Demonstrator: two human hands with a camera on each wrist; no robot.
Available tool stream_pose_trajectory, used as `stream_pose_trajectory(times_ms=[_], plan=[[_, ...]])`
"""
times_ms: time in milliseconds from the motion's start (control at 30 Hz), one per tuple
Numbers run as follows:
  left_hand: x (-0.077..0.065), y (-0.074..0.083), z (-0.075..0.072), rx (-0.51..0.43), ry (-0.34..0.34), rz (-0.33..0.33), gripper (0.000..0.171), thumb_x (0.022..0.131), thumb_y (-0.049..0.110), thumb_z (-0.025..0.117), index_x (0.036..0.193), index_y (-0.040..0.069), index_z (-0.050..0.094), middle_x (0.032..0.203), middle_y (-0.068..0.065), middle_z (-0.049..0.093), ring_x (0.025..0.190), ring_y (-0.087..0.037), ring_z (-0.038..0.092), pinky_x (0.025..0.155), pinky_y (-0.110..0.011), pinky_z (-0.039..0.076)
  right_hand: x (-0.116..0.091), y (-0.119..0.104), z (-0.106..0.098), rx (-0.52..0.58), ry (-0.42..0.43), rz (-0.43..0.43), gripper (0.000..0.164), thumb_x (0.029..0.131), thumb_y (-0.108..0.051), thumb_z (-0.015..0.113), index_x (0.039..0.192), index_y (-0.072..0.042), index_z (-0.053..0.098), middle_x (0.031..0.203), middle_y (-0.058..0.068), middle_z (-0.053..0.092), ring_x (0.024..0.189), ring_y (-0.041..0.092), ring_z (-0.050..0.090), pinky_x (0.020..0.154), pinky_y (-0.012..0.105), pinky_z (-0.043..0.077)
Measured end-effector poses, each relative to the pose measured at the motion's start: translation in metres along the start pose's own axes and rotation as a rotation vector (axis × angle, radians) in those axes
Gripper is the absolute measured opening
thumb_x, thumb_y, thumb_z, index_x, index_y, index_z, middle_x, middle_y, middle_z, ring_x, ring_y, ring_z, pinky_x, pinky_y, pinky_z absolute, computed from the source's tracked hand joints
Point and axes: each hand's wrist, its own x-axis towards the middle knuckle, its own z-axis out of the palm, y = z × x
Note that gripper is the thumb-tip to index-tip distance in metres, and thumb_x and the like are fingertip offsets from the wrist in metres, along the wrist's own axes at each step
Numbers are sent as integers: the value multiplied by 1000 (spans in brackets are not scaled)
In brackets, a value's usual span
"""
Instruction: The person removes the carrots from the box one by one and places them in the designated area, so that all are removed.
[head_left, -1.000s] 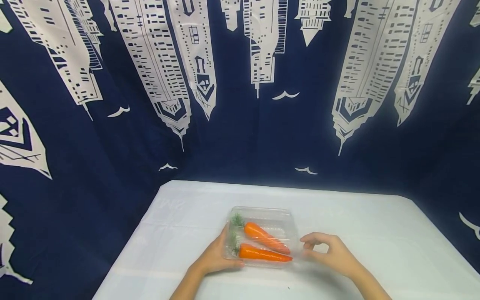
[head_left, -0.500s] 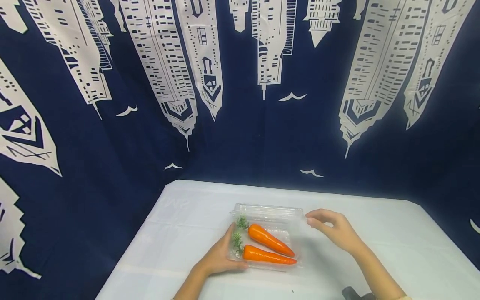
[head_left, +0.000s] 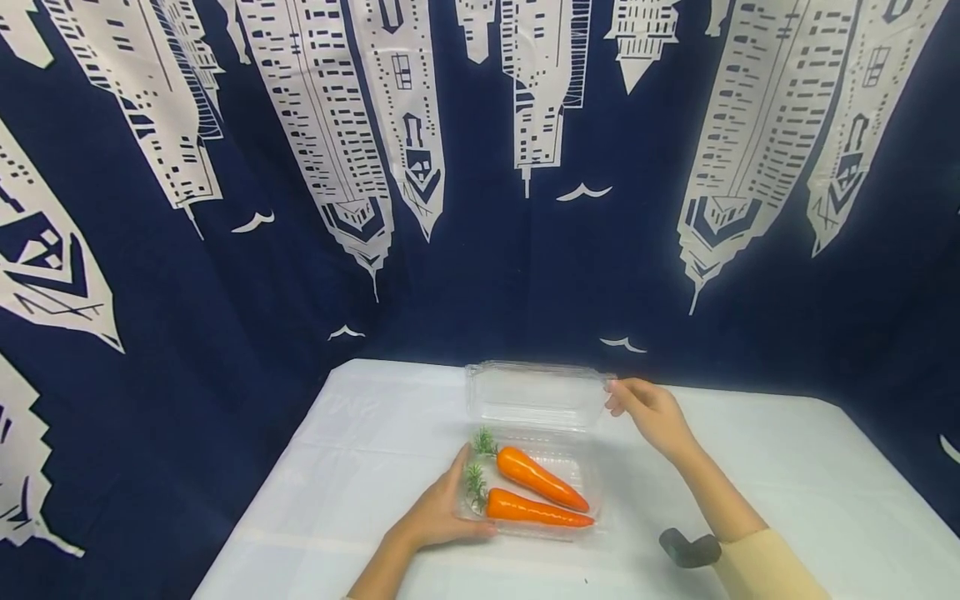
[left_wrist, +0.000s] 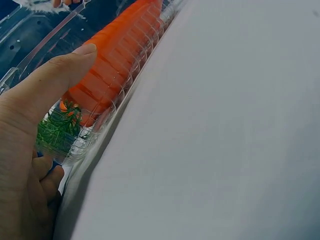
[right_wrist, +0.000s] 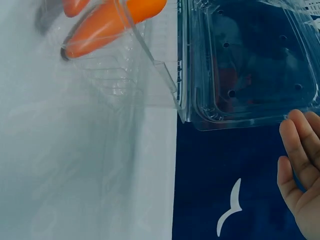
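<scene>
A clear plastic clamshell container stands on the white table with its lid raised at the back. Inside its base lie two orange carrots, a rear carrot and a front carrot, their green tops to the left. My left hand grips the base's left side, thumb along the front wall. In the left wrist view that thumb presses the clear wall over a carrot. My right hand touches the lid's right corner. The right wrist view shows its fingertips at the lid's edge, thumb apart.
The white table reaches a little way beyond the raised lid. Behind it hangs a dark blue cloth printed with white buildings and birds. A dark grey piece sits beside the right sleeve.
The lid has swung up and back from over the carrots, exposing them. My right hand has moved up and away along with it. The left hand stays at the base's left side.
</scene>
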Motion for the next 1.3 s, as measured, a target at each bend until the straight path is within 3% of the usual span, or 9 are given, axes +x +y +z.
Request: stream_pose_trajectory(times_ms=[133, 333, 533, 700, 1300], plan=[[0, -1, 0, -10, -4, 4, 124, 61, 64, 73, 149, 17, -1, 152, -9, 17, 133, -32, 27, 103, -53, 28, 4, 2, 3, 4, 2, 9, 40, 95, -38, 50, 103, -2, 64, 85, 8, 66, 80, 24, 59, 72, 37, 45], [1, -2, 0, 0, -2, -4, 124, 61, 64, 73, 149, 18, -1, 152, -9, 18, 132, -32, 28, 103, -52, 29, 4, 13, 12, 5, -68, 68, 38, 92, -33, 57, 112, -1, 60, 97, 11, 65, 84, 23, 61, 73, 35, 52], [-1, -1, 0, 2, -13, -32, 125, 60, 65, 73, 150, 19, -1, 152, -7, 15, 133, -31, 26, 103, -53, 28, 3, 24, 22, -11, -100, 102, 30, 90, -25, 60, 108, 0, 62, 96, 10, 66, 84, 22, 61, 74, 35, 54], [-1, -1, 0, 6, -17, -47, 125, 59, 67, 73, 150, 21, 0, 153, -3, 12, 134, -28, 25, 104, -51, 27, 4, 31, 29, -12, -96, 110, 26, 90, -19, 61, 106, 1, 63, 95, 11, 66, 83, 23, 61, 74, 36, 54], [2, -2, 2, 24, 17, 0, 125, 59, 66, 73, 150, 17, 1, 153, -6, 14, 132, -32, 28, 102, -53, 30, 10, 43, 50, -83, -38, 198, 22, 91, -16, 58, 97, 4, 64, 83, 10, 66, 73, 21, 60, 66, 34, 54]])
